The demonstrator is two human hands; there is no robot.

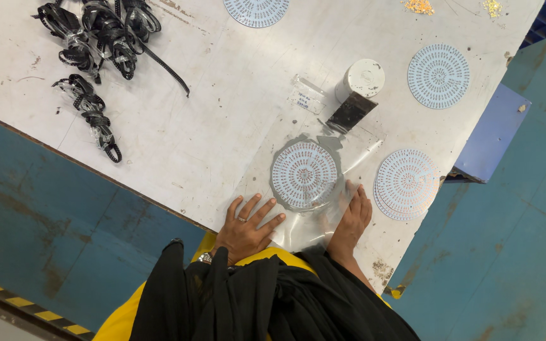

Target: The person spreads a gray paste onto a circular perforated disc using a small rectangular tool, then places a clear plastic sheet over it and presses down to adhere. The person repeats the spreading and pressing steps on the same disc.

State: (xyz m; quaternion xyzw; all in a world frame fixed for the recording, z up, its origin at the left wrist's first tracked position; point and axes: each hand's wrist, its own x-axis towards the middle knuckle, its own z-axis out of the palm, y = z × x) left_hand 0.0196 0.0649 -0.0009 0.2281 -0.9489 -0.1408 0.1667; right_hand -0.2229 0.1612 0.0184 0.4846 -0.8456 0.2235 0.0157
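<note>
A round white circuit board (pixel 304 175) lies under a clear plastic sheet (pixel 323 221) near the table's front edge. My left hand (pixel 246 225) rests flat on the sheet, fingers spread, just left of the board; it wears a ring and a wrist watch. My right hand (pixel 351 218) lies flat on the sheet's right side, fingertips close to the board's lower right rim. Neither hand grips anything. A white cylindrical tool (pixel 358 85) with a dark flat blade stands just beyond the board.
A stack of round boards (pixel 407 184) sits right of my right hand, another board (pixel 438 76) further back, one more (pixel 256 11) at the far edge. Coils of black tape (pixel 96 38) lie at the back left. The white table (pixel 178 126) ends near my body; blue floor surrounds it.
</note>
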